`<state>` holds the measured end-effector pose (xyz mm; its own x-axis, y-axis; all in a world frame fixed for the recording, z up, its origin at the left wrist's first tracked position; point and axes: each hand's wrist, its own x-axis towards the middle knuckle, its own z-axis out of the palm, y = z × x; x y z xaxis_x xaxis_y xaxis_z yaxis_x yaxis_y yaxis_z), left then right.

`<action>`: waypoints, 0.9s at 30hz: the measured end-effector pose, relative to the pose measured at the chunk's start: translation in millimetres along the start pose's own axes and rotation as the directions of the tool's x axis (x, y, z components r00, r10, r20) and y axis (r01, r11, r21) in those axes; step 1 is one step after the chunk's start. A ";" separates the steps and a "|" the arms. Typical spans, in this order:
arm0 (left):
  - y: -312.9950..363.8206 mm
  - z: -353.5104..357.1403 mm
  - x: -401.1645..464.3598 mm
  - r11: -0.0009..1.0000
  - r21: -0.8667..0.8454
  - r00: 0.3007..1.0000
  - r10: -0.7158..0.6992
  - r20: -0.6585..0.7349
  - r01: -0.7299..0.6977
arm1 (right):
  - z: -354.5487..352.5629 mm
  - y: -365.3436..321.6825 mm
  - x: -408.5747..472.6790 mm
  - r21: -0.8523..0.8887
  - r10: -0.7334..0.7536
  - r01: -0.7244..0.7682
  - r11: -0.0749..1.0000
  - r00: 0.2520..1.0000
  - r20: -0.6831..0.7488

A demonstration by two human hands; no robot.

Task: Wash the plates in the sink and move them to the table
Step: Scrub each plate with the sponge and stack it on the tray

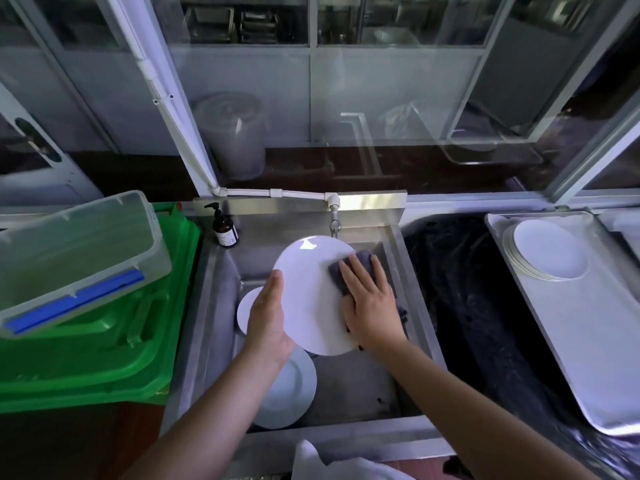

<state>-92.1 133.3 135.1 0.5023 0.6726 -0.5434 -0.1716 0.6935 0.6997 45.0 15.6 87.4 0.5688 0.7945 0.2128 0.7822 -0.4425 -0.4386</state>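
Nearest the camera, a white cloth (332, 462) is lying over the front edge of the steel sink (408, 271). Inside the basin, a white plate (287, 393) is resting low at the front left, partly under the left forearm; a second plate (246, 311) is showing behind the left hand.

Left hand (268, 320) is gripping the left rim of the large white plate (308, 299), thumb curled over the top face, remaining fingers hidden beneath. The plate is being held tilted above the basin, under the tap (334, 223).

Right hand (369, 299) is pressing a dark grey cloth (349, 268) flat against the plate's right side; fingers extended and slightly spread on top of the cloth, not curled round it.

Left of the sink, a clear plastic box (76, 258) with a blue latch is sitting tilted on a green bin lid (114, 341). A brown pump bottle (224, 226) is standing at the sink's back left corner.

Right of the sink, beyond dark sheeting (485, 306), a stack of white plates (547, 251) is lying on a metal tray (588, 358).
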 end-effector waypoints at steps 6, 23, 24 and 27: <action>3.4 -8.4 19.5 0.999 -0.035 0.995 -0.026 -0.093 0.022 | 7.0 -24.1 -53.4 0.015 -0.225 0.227 0.974 0.951 0.214; -14.4 -46.0 44.9 0.561 0.826 0.998 0.052 0.020 -0.046 | -11.3 23.1 -7.5 -0.291 -0.579 0.577 0.763 0.810 0.089; -16.2 -49.0 48.5 0.420 0.893 0.986 0.105 0.129 -0.162 | -14.1 25.0 -5.3 -0.302 -0.587 0.588 0.750 0.803 0.107; -22.2 -53.5 60.0 0.186 0.901 0.917 0.162 0.365 -0.392 | -20.2 28.4 1.1 -0.345 -0.601 0.615 0.709 0.783 0.162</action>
<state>-103.5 172.0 62.1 0.7420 0.6349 -0.2152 0.5347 -0.3669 0.7613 73.0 -4.5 92.8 -0.0656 0.9551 0.2890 0.9921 0.0314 0.1214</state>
